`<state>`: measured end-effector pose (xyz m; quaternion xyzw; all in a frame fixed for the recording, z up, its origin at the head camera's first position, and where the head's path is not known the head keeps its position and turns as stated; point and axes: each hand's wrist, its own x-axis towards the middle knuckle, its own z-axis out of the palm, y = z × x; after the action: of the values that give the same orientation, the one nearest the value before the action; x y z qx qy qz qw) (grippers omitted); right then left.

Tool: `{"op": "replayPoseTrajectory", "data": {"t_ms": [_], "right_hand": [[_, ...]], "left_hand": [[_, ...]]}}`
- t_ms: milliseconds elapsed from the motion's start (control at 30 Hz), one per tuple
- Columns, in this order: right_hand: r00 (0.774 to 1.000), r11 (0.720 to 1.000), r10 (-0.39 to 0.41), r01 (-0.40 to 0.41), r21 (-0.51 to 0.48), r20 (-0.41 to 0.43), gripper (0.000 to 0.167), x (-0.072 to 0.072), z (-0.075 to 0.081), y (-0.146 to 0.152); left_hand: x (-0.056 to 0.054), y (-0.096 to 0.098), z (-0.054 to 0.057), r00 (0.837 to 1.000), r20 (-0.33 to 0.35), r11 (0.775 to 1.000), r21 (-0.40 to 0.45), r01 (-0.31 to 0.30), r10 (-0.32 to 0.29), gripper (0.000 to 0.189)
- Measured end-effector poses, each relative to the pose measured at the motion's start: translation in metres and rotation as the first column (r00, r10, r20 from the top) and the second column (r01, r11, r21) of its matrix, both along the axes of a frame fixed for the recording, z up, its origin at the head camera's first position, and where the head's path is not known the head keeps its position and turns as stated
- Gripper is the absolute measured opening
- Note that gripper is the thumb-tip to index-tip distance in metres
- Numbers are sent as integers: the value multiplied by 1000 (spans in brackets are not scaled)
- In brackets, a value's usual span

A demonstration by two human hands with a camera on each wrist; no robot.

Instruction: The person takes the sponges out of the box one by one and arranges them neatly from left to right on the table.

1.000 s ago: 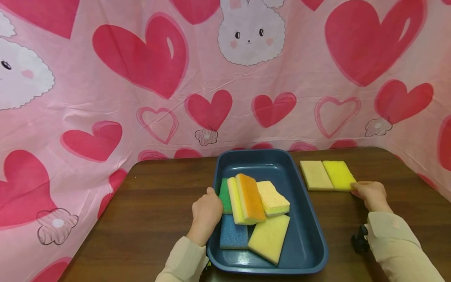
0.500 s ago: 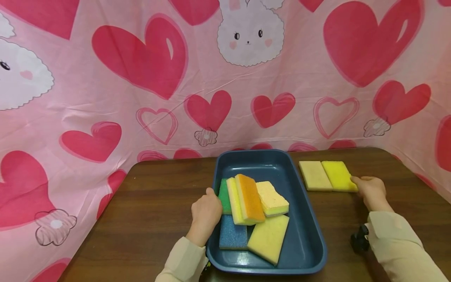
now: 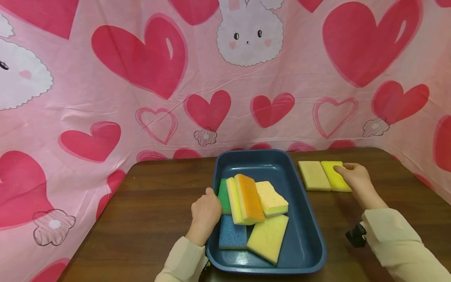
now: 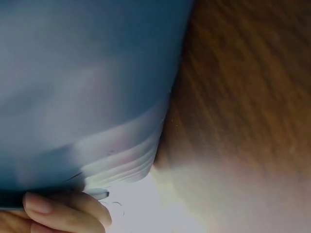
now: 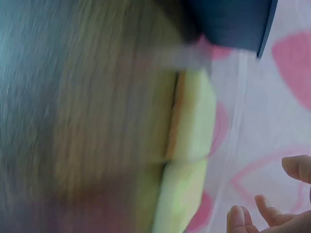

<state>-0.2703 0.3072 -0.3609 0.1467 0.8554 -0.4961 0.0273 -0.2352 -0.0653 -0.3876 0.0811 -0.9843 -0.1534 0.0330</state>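
Observation:
My left hand point(image 3: 207, 211) grips the left rim of a dark blue tray point(image 3: 302, 239); in the left wrist view its curled fingers point(image 4: 68, 212) show at the rim. Several sponges lie in the tray: a green one point(image 3: 223, 197), a blue one point(image 3: 232, 234), two yellowish ones, and a thick piece with an orange face point(image 3: 250, 197) on top. My right hand point(image 3: 359, 182) hovers at a bright yellow sponge point(image 3: 332, 181) on the table, partly covering it. Beside this lies a pale yellow sponge point(image 3: 314, 176), edge to edge. In the right wrist view the fingers point(image 5: 236, 221) are spread, holding nothing.
The brown wooden table point(image 3: 155, 207) carries everything. A pink cloth with red hearts point(image 3: 141, 58) hangs behind and at the sides. A small black device point(image 3: 356, 235) sits at my right wrist.
My right hand has left the right edge of the bright yellow sponge and moved left and up over it. My left hand and the tray stay put.

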Motion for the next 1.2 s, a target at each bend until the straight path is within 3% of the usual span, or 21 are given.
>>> {"op": "replayPoseTrajectory", "data": {"t_ms": [200,400,533,667,833,1200], "right_hand": [[992,988,121,-118,102,-29,68,0,12,-29],[967,939,252,-237,250,-29,64,3,16,-52],[960,942,279,-272,195,-7,62,8,16,-65],[950,942,311,-303,144,-39,57,14,15,-77],[929,920,363,-344,187,-78,49,22,14,-94],[903,879,430,-422,224,13,61,34,7,-124]], "left_hand": [[0,0,1,1000,12,1000,-3,2,-2,15],[0,0,2,999,36,1000,-2,1,0,17],[0,0,3,999,38,1000,0,2,-2,18],[0,0,2,1000,25,1000,-3,2,-2,18],[-1,0,2,1000,15,1000,-4,3,-3,17],[-1,-1,1,1000,11,1000,0,6,-6,16]]}}
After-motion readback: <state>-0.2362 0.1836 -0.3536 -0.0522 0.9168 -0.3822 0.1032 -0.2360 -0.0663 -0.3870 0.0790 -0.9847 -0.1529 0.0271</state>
